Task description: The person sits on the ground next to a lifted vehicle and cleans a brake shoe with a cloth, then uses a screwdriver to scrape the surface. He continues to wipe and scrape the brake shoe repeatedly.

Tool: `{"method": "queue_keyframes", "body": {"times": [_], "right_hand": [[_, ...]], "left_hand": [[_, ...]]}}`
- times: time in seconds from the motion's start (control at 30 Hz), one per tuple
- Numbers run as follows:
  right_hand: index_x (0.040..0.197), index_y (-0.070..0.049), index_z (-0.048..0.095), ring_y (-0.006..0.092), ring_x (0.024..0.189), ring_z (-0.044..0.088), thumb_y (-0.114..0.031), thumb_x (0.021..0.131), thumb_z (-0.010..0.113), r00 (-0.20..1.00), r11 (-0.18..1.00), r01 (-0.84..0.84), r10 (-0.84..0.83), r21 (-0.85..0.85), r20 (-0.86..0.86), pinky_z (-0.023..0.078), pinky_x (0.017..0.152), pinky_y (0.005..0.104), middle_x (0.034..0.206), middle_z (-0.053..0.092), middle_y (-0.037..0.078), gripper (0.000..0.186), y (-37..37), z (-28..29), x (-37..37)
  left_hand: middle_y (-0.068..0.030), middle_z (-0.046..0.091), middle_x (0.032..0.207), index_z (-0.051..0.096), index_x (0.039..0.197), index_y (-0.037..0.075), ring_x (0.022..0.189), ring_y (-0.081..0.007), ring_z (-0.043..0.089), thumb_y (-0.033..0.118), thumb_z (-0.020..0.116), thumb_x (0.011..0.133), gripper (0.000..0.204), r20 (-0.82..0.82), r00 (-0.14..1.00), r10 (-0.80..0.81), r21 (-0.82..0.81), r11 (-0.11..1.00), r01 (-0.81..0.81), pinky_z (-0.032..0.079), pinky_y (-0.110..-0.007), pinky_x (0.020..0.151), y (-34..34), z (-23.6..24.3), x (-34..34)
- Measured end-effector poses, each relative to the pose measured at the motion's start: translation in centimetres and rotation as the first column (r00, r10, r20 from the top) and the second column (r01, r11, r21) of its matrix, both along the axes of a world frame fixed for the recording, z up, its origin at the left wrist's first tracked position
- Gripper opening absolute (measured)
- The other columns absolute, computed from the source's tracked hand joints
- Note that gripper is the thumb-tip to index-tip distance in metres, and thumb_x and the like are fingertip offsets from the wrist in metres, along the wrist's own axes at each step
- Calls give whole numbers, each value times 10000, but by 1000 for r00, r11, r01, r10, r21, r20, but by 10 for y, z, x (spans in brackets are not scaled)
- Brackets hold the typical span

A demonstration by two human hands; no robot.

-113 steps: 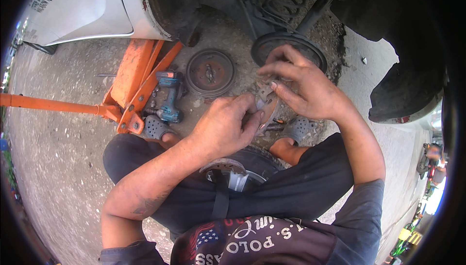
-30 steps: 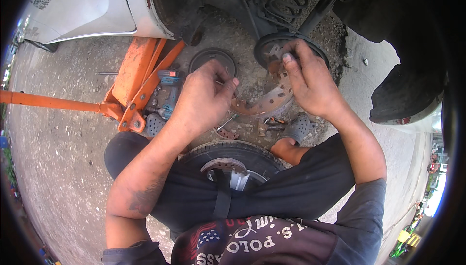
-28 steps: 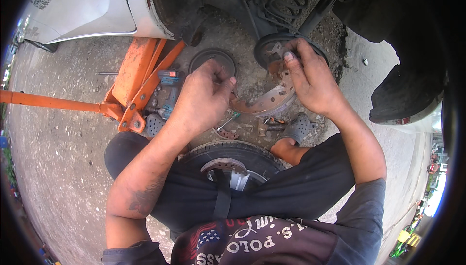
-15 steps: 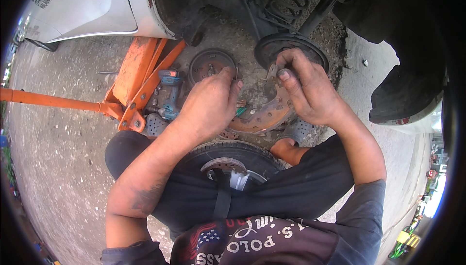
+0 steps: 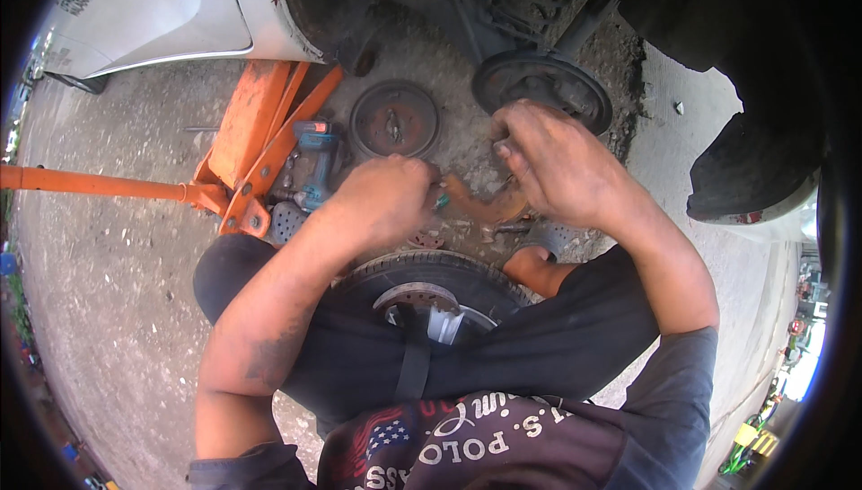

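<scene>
I sit with the black tyre (image 5: pixel 422 267) between my knees, and I tell each place from this tyre. The curved brake shoe (image 5: pixel 492 209), rusty brown, is just beyond the tyre and a little to its right, between my two hands. My left hand (image 5: pixel 391 198) is above the far side of the tyre, its fingers curled inward and blurred; if they pinch the shoe's near end, I cannot tell. A small green thing (image 5: pixel 442 201) shows just beside these fingers. My right hand (image 5: pixel 557 167) is beyond the tyre to the right, fingers bent down and thumb near them; what they grip is hidden from me.

A second curved shoe (image 5: pixel 417 292) lies over the wheel inside the tyre. Farther beyond the tyre is the round drum (image 5: pixel 415 126); to the left of it, also beyond the tyre, are the blue power tool (image 5: pixel 316 180) and the orange jack (image 5: pixel 241 135).
</scene>
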State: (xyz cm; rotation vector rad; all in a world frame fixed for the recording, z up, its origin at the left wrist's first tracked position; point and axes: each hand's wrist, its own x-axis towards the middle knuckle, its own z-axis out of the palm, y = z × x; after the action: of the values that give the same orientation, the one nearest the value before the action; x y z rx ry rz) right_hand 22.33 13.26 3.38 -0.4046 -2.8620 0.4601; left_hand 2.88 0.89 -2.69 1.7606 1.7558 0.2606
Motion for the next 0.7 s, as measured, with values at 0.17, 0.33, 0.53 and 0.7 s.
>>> {"method": "queue_keyframes", "body": {"times": [0.17,0.33,0.53,0.7], "right_hand": [[1116,-11,517,448,872,629,-90,961,576,998,997,59,-57,-42,38,505,732,489,961,614,229,184,8,-3,1],[1129,-3,519,436,855,631,-88,979,560,997,989,76,-78,-129,-11,500,729,466,949,611,230,178,6,2,4],[1132,-18,498,419,814,652,-172,1018,541,982,976,61,-96,-207,-162,512,696,467,922,631,196,196,-1,4,3],[1139,-17,493,390,841,656,-192,1035,516,965,962,70,-131,-263,-226,509,737,465,908,614,190,204,-4,3,-1]], "left_hand": [[-246,708,919,718,1005,3,935,-412,688,234,648,915,257,-232,959,-162,-115,984,138,532,-515,837,5,-24,-2],[-236,708,959,689,1051,-29,956,-408,686,249,644,931,306,-80,997,-18,62,998,23,542,-481,855,6,-12,2],[-267,655,1042,619,1126,-64,1023,-400,637,420,667,926,526,297,952,-72,461,884,-77,509,-475,897,3,8,20],[-256,673,925,582,1022,-50,886,-412,681,379,772,842,502,363,930,-59,209,978,-19,518,-470,734,-5,20,33]]}}
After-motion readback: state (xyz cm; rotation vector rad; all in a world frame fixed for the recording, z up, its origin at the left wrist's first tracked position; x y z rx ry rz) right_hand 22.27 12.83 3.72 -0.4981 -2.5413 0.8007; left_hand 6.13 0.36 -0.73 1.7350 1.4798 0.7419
